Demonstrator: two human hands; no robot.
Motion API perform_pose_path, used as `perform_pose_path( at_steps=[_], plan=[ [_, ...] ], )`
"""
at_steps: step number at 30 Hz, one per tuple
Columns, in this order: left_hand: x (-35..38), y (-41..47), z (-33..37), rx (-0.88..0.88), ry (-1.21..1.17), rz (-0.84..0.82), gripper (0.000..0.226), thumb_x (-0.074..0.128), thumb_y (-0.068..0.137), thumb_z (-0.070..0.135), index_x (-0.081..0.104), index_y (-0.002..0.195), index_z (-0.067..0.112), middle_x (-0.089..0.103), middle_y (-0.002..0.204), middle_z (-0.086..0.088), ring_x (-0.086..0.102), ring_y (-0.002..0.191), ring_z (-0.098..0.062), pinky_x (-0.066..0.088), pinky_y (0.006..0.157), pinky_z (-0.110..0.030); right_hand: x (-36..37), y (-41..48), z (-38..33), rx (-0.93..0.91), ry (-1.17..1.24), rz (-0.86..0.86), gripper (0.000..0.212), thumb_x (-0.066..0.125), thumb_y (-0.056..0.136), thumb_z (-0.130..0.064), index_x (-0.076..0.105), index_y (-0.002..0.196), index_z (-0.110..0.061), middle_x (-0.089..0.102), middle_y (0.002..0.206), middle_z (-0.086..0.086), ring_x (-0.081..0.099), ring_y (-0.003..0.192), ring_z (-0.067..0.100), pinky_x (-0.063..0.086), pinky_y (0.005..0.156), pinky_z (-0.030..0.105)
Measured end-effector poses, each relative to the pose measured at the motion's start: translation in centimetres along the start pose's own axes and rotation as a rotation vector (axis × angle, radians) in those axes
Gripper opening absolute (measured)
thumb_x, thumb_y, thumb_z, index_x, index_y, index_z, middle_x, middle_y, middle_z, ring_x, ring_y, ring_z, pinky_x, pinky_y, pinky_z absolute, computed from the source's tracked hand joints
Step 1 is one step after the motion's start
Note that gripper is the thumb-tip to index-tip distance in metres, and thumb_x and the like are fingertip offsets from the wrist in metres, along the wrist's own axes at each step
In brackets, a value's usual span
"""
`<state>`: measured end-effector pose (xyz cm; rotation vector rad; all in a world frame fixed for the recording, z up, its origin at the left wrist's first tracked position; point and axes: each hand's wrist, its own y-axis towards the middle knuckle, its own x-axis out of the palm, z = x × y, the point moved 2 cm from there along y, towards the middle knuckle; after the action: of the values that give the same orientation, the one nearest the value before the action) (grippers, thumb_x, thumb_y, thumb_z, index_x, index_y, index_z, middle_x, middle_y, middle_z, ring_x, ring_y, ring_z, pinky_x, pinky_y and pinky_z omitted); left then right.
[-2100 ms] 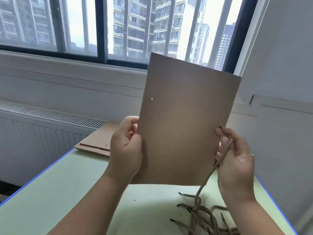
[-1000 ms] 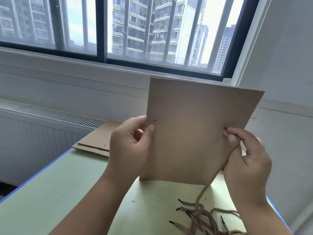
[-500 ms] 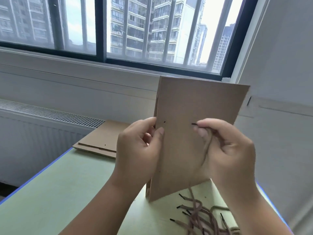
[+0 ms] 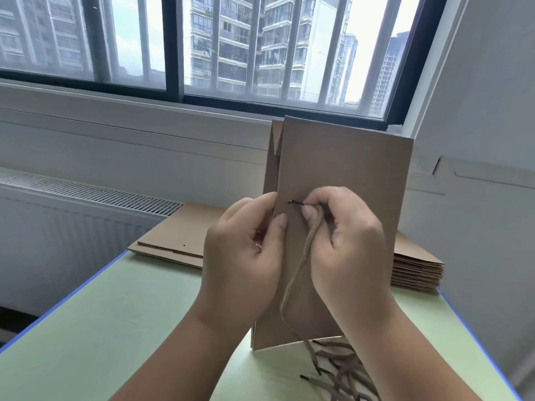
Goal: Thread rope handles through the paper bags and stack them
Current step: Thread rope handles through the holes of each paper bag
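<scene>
Left hand grips the near side edge of the paper bag, thumb on the front panel. The bag is upright over the table; can't tell if its bottom corner touches. Right hand pinches the rope just behind its black tip, tip against the panel.

Handling, my guess: the bag is light and thin, stiff only while folded flat, and creases easily, so I brace it close to the hole. The rope is soft and limp; only the hard tip steers, so I pinch right behind it.

The hole is hidden by tip and fingers, so no telling if the tip is through. The loose rope pile is cut off at the frame's bottom. The bag stack is partly behind the bag, with more flat bags back left.
</scene>
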<state>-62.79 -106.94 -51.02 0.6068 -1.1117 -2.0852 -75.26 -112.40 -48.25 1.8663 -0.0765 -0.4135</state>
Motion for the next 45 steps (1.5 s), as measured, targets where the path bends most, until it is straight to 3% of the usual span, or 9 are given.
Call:
perform_pose_path(
  at_steps=[7,13,18,23,28,36,41,45],
  plan=[
    [0.0,0.1,0.0,0.031,0.028,0.0,0.03,0.067,0.093,-0.002,0.076,0.11,0.02,0.064,0.078,0.005,0.061,0.077,-0.016,0.05,0.065,-0.03,0.1,0.4,0.0,-0.046,-0.068,-0.064,0.014,0.056,0.088,0.004,0.061,0.084,-0.009,0.056,0.078,-0.003,0.05,0.073,0.015,0.035,0.069,0.017],
    [0.3,-0.2,0.5,0.074,-0.034,-0.045,0.028,0.063,0.098,0.006,0.07,0.112,0.029,0.064,0.082,0.004,0.062,0.079,-0.016,0.052,0.067,-0.033,-0.2,0.5,-0.6,-0.063,-0.05,-0.071,0.012,0.059,0.082,0.004,0.064,0.081,-0.008,0.059,0.074,-0.001,0.053,0.071,0.017,0.041,0.067,0.022],
    [0.3,0.0,0.3,0.039,-0.097,-0.147,0.04,0.045,0.099,-0.001,0.073,0.12,0.018,0.065,0.081,0.003,0.061,0.077,-0.02,0.048,0.066,-0.037,-0.5,0.5,-0.1,-0.026,0.042,-0.058,0.015,0.066,0.086,0.008,0.067,0.086,-0.007,0.062,0.078,-0.001,0.056,0.075,0.013,0.044,0.069,0.02],
    [0.5,-0.1,0.1,-0.016,-0.049,-0.16,0.024,0.056,0.104,0.006,0.074,0.115,0.019,0.072,0.086,0.005,0.067,0.082,-0.019,0.052,0.069,-0.042,-0.3,0.0,0.5,0.075,0.194,-0.063,0.016,0.066,0.089,0.006,0.067,0.089,-0.011,0.065,0.078,-0.002,0.062,0.074,0.015,0.049,0.067,0.023],
    [0.7,0.1,0.0,-0.076,-0.043,-0.119,0.014,0.062,0.103,0.016,0.075,0.107,0.02,0.073,0.084,0.001,0.069,0.079,-0.024,0.054,0.067,-0.046,-0.7,-0.3,0.3,0.186,0.344,-0.102,0.019,0.068,0.088,0.003,0.069,0.087,-0.016,0.067,0.079,-0.006,0.065,0.078,0.014,0.048,0.071,0.017],
    [1.0,-0.4,2.1,0.095,0.165,-0.132,0.017,0.047,0.101,0.027,0.062,0.099,0.019,0.06,0.075,0.01,0.054,0.065,-0.016,0.044,0.058,-0.035,-2.1,-1.1,0.0,0.194,0.487,-0.137,0.023,0.064,0.09,0.005,0.065,0.087,-0.017,0.066,0.079,-0.008,0.064,0.074,0.009,0.048,0.071,0.017],
    [1.5,-1.1,3.0,0.026,-0.008,-0.216,0.016,0.051,0.101,0.012,0.055,0.093,0.027,0.057,0.074,0.028,0.054,0.065,0.005,0.033,0.06,-0.007,-3.4,-2.0,0.7,0.17,0.485,-0.123,0.022,0.064,0.09,0.007,0.064,0.088,-0.015,0.066,0.08,-0.01,0.064,0.075,0.011,0.048,0.071,0.019],
    [1.8,-1.3,3.6,-0.012,-0.107,-0.251,0.026,0.051,0.097,0.003,0.049,0.088,0.027,0.056,0.072,0.035,0.051,0.063,0.01,0.032,0.06,-0.003,-3.8,-2.4,0.9,0.182,0.512,-0.093,0.028,0.064,0.091,0.004,0.065,0.092,-0.024,0.067,0.082,-0.008,0.063,0.075,0.01,0.048,0.07,0.018]
  ],
)
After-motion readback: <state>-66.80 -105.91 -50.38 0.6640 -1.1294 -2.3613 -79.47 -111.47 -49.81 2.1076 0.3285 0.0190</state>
